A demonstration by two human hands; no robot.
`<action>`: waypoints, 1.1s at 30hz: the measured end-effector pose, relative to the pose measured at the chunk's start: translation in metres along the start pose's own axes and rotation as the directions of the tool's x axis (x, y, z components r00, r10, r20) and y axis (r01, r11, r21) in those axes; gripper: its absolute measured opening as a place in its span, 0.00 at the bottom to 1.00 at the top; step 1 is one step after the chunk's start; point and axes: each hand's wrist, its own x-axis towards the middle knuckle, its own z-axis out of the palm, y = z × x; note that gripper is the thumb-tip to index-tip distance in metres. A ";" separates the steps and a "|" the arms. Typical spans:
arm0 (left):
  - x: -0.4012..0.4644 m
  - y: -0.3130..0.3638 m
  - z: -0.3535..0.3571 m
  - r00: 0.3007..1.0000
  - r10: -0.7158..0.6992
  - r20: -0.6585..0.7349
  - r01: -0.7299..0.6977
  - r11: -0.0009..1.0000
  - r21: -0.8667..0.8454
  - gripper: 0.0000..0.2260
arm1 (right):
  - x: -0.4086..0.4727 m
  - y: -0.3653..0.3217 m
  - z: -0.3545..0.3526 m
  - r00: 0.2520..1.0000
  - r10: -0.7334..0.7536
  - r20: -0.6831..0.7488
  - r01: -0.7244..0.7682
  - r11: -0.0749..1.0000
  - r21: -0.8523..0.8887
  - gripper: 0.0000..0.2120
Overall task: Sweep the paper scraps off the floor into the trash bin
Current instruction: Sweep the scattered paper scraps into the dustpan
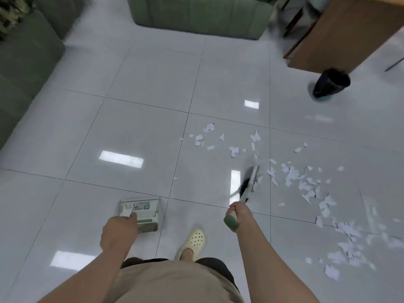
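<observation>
At the bottom of the frame the left hand (119, 230) grips the handle of a dustpan (140, 213) resting on the floor (142, 127) at lower centre. The right hand (238, 212) is wrapped around the green grip of a broom (249, 182), its head down on the tiles just left of the paper scraps (306, 184). The scraps spread from mid-frame to the lower right, none in the pan yet. The step in hand looks like the 1st gathering strokes; next the broom should draw the scraps left toward the pan. Farther off, the black trash bin (331, 83) stands at upper right beside a wooden surface (349, 36). Open tiles lie between; 2 green sofas (196, 16) edge the top and left.
</observation>
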 end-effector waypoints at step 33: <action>-0.005 0.018 -0.020 0.995 -0.044 -0.090 0.041 0.999 -0.032 0.24 | -0.080 0.031 0.155 0.898 0.159 0.410 -0.038 0.957 -0.287 0.10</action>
